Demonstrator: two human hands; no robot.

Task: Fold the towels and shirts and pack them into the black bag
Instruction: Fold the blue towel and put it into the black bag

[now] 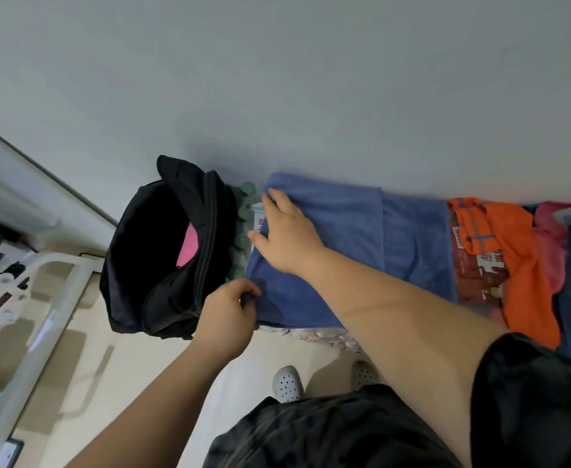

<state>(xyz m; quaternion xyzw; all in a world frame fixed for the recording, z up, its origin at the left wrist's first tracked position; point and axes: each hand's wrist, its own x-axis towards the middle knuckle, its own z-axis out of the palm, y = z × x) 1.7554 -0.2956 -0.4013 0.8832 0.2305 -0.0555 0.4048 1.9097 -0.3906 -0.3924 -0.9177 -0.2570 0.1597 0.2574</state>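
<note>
A blue towel (351,244) lies spread in the middle of the view, folded over on itself. My right hand (284,231) rests flat on its left part, fingers spread toward the far corner. My left hand (230,305) pinches the towel's near left corner. To the left stands the open black bag (162,265), with a pink cloth (189,244) showing inside it. An orange shirt (507,258) and a pink garment (554,238) lie in a heap to the right of the towel.
Green bottle caps (243,217) stand between the bag and the towel. A white metal frame (51,298) is at the left over a beige floor. My white shoes (287,383) are below. A grey wall (277,79) rises behind.
</note>
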